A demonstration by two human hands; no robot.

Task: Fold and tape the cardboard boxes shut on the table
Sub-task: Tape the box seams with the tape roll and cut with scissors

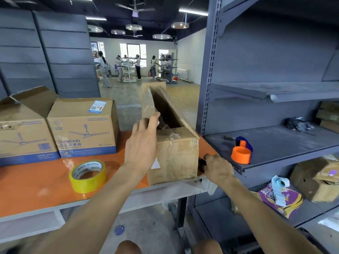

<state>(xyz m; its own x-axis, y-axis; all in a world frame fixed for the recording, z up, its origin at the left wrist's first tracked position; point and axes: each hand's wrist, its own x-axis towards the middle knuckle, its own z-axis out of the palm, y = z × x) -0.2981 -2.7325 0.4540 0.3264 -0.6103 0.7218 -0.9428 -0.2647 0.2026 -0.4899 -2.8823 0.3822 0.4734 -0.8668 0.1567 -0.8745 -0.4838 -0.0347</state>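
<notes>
Cardboard box, long and open-topped, stands at the right end of the orange table. Left hand presses straight fingers against its left flap; right hand grips a small dark object beside its near right corner.

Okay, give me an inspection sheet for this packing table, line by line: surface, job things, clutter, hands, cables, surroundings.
Surface: orange table on a pale frame.
Job's things: long box at the right end, top open, old wrinkled tape on it; yellow tape roll lying flat to its left; two fan boxes at the back left, left fan box with flaps up, right fan box closed.
Clutter: orange item, black bag and purple packet on the rack.
Hands: left hand has straight fingers against the long box's left flap; right hand grips a dark object at its near right corner.
Cables: nothing seen.
Surroundings: grey shelf rack on the right; people far behind.
</notes>
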